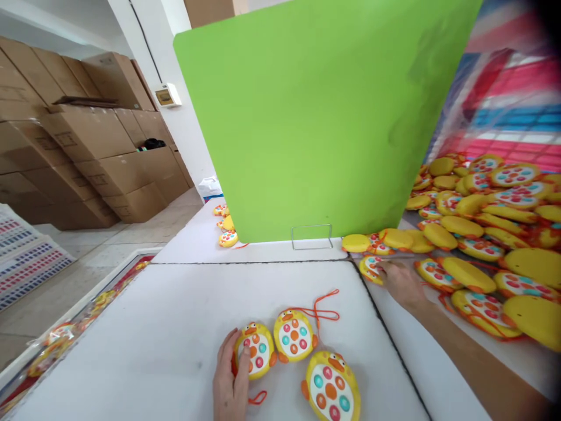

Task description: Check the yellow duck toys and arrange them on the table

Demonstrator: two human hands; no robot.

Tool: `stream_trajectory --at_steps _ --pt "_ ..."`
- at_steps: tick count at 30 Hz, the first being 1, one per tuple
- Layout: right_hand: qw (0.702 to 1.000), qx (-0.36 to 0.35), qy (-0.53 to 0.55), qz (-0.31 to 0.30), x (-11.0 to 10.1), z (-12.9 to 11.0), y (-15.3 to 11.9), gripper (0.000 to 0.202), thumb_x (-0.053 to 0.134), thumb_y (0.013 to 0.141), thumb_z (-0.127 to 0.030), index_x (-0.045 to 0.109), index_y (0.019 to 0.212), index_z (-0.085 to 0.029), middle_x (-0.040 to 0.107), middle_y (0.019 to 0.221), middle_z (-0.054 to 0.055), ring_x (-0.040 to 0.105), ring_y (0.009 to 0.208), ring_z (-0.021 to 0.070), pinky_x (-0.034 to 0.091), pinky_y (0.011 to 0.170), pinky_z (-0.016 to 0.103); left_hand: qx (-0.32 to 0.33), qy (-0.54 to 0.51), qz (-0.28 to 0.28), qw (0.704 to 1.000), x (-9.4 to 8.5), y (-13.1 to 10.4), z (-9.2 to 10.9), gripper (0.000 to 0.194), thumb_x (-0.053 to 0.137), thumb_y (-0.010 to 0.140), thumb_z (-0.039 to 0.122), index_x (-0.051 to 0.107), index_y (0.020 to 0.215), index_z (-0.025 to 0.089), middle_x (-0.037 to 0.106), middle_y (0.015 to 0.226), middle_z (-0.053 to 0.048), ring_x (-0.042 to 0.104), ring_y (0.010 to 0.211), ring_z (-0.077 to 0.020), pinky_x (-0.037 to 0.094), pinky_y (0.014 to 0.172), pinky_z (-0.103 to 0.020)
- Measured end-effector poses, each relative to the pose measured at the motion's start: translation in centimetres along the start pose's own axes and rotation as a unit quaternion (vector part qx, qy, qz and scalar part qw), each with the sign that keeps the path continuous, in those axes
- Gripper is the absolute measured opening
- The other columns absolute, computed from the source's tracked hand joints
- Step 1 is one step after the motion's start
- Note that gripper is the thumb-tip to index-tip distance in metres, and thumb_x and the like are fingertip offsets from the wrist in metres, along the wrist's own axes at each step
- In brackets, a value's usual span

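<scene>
Glossy yellow plastic duck toys, rounded, each faced with a white oval panel of coloured dome buttons. The leftmost duck toy (254, 349) is cupped by the left hand (231, 377), fingers curled loosely over its left edge. Two more lie just right of it on the matte white tabletop (153, 339), orange cords trailing. The right hand (401, 282), fingers extended and relaxed, touches one duck at the edge of a heaped toy pile (482, 234). A smooth green board (315, 117) stands beyond both hands.
</scene>
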State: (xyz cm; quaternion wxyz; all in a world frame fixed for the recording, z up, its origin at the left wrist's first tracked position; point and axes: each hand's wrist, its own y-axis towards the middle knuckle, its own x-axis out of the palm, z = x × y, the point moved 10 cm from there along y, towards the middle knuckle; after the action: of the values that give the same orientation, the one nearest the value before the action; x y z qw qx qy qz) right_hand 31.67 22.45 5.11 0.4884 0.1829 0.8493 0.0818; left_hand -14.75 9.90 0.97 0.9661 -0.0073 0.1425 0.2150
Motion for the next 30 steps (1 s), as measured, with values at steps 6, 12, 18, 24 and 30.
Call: stream_trajectory --at_steps 6,12,18,24,30 --pt "1.0 -0.011 0.011 0.019 -2.8 -3.6 -5.7 0.032 0.049 0.09 -0.047 0.062 0.086 -0.018 0.065 0.084 0.007 0.061 0.073 0.021 0.048 0.064 0.035 0.109 -0.015 0.032 0.993 -0.3 -2.6 3.6 0.032 0.054 0.085 0.045 0.063 0.104 0.021 0.052 0.132 -0.009 0.044 0.128 -0.0285 0.037 0.108 -0.043" --pt "0.991 -0.031 0.13 0.004 -4.3 -12.4 -14.6 0.027 0.05 0.091 -0.048 0.061 0.087 -0.023 0.064 0.077 0.001 0.06 0.059 0.0149 0.047 0.05 0.024 -0.053 -0.169 -0.219 0.96 8.5 -8.7 7.3 0.052 0.063 0.079 0.051 0.059 0.121 0.021 0.058 0.128 -0.013 0.055 0.117 -0.03 0.047 0.097 -0.039" --pt "0.952 -0.151 0.267 0.003 -4.5 -19.4 -19.9 0.017 0.049 0.093 -0.026 0.065 0.098 -0.025 0.064 0.095 0.005 0.063 0.086 0.0182 0.054 0.073 0.026 -0.208 -0.339 -0.295 0.868 11.5 -10.7 8.6 0.075 0.079 0.066 0.044 0.048 0.129 0.017 0.062 0.123 -0.014 0.055 0.118 -0.0301 0.047 0.096 -0.037" --pt "0.925 0.088 0.368 -0.028 -1.7 -12.5 -22.0 0.027 0.052 0.091 -0.043 0.066 0.105 -0.026 0.069 0.1 0.004 0.065 0.09 0.0198 0.055 0.078 0.025 -0.229 -0.306 -0.271 0.884 9.0 -10.3 7.4 0.05 0.078 0.068 0.033 0.059 0.112 0.016 0.07 0.105 -0.01 0.067 0.096 -0.0254 0.053 0.077 -0.03" --pt "0.799 0.232 0.528 -0.172 2.0 -12.0 -24.1 0.05 0.048 0.087 -0.059 0.065 0.114 -0.022 0.068 0.11 0.009 0.064 0.094 0.0249 0.056 0.069 0.03 -0.209 -0.292 -0.338 0.87 9.7 -10.9 8.4 0.04 0.071 0.073 0.022 0.062 0.111 0.015 0.07 0.105 -0.01 0.066 0.096 -0.024 0.051 0.079 -0.028"
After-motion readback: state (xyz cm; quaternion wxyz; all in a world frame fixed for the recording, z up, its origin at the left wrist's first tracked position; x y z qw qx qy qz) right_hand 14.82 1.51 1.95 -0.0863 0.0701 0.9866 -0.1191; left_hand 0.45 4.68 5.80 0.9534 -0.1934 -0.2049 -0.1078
